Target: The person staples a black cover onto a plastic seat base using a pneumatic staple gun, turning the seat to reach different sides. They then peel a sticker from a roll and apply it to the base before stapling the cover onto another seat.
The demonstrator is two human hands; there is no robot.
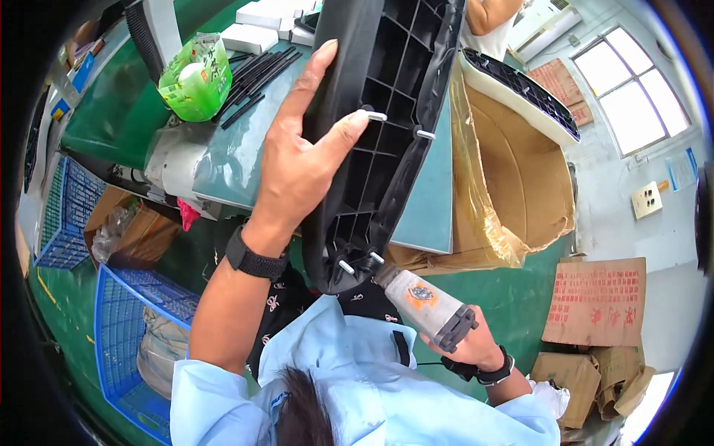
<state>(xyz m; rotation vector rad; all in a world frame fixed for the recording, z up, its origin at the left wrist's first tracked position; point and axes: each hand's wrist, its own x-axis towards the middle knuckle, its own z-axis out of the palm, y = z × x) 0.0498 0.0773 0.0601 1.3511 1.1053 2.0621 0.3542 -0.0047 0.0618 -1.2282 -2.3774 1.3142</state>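
Passable over the bare worktop (236, 169) left of the left hand (297, 160); blocked farther up by black strips (256, 83) and a green container (197, 85). Obstructed right of the black panel (387, 145) by a cardboard box (513, 160), at the panel's lower end by the grey tool (416, 297).

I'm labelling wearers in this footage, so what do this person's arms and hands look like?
Both the left hand and right hand are ungloved. The light blue left sleeve leaves the forearm bare; the right sleeve is light blue too. A wide black wristband circles the left wrist; a dark band circles the right. No cables or markings show on the hands.
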